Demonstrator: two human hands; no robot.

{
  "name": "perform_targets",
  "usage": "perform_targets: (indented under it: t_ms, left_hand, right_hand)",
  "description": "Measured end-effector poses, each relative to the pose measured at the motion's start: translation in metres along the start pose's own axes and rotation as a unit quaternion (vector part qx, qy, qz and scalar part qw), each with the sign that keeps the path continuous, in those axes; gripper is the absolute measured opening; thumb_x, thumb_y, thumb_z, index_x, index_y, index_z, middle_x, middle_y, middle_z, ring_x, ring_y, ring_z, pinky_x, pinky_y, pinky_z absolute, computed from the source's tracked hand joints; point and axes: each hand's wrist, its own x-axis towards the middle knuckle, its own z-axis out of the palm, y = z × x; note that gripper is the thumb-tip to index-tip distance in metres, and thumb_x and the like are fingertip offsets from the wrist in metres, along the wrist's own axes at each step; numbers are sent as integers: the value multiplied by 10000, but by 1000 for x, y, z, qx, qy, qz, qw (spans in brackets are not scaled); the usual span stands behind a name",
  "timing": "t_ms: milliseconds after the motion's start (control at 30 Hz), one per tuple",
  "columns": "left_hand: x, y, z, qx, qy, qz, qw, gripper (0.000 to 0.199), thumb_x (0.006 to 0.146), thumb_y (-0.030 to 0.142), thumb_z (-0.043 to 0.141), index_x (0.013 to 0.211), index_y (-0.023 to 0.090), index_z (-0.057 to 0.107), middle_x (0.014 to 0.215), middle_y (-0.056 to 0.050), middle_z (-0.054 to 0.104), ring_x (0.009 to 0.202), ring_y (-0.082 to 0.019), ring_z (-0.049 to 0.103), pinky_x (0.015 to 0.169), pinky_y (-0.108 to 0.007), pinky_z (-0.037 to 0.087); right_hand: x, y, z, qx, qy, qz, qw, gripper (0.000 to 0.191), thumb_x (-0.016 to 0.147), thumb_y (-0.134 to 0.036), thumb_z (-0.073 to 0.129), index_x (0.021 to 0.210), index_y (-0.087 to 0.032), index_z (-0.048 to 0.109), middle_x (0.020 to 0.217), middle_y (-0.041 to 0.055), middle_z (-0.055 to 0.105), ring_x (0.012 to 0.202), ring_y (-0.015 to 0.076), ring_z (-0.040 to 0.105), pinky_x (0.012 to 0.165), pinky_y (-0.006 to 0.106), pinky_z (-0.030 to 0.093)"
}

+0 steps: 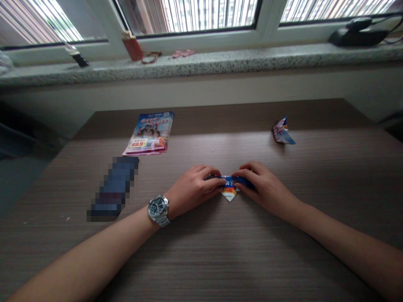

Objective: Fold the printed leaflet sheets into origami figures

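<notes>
A small piece of folded printed paper (pixel 229 193), blue with orange and white, lies on the wooden table with a pointed corner toward me. My left hand (pixel 198 184) pinches its left end between thumb and fingers. At the right end, the fingers of my right hand (pixel 260 184) are closed on the same paper. Both ends of the paper are partly hidden under my fingers. On my left wrist sits a silver watch (pixel 158 209).
Printed flyers (pixel 151 132) lie in a stack at the back left, near a blurred dark phone-like object (pixel 115 188). A folded paper piece (pixel 282 132) stands at the back right. Beyond the table (pixel 201 260) runs a stone windowsill (pixel 220 63) holding a red box (pixel 132 47) and other small items.
</notes>
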Motion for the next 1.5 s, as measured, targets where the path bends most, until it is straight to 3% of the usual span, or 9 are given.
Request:
perform_targets:
  t_ms: [467,600,733,933,1100,1267,1500]
  left_hand:
    - [0,1,-1,-22,3,-4,1000,199,985,264,572,1158,231,664,1150,-84,628,1015,-196,605,917,-363,522]
    - [2,4,-2,-105,26,-48,993,222,942,273,631,1151,198,632,1172,-101,605,1033,-197,613,908,-339,535]
    - [6,10,-7,-196,47,-110,973,338,971,318,605,1278,182,567,1148,-102,659,1017,-187,645,901,-323,527]
    - [11,17,-10,-260,39,-160,951,189,1010,308,550,1031,175,682,963,-36,719,874,-148,663,799,-260,499]
    - [13,19,-9,-305,50,-191,932,178,989,305,586,997,164,694,948,-27,733,861,-142,670,784,-241,494]
    - [14,21,-10,-329,41,-216,918,199,982,325,591,979,159,701,941,-21,740,852,-135,668,768,-220,485]
    - [15,23,-13,-332,31,-232,914,169,959,291,614,933,149,703,887,-4,727,801,-118,647,726,-197,466]
  right_hand:
    - [0,-4,-2,64,3,13,998,137,952,-224,611,1085,-243,641,1025,82,676,970,249,629,836,403,522]
    - [0,-8,-5,117,8,38,992,143,951,-194,611,1082,-244,643,1014,65,662,927,210,642,797,339,525]
    - [1,-11,-7,137,22,39,990,167,938,-183,631,1094,-241,646,1016,55,655,931,201,641,805,324,520]
    - [2,-15,-9,161,29,46,985,182,934,-200,637,1109,-244,660,1017,56,672,936,206,652,807,327,522]
    - [3,-19,-10,206,26,117,971,238,922,-300,662,1149,-230,667,1041,56,732,934,216,691,812,334,546]
    - [6,-23,-12,252,-21,201,946,250,945,-435,612,971,-219,733,879,22,766,767,185,694,686,282,527]
    - [7,-22,-11,282,-42,217,933,266,940,-445,605,943,-215,738,881,10,765,736,169,681,662,259,525]
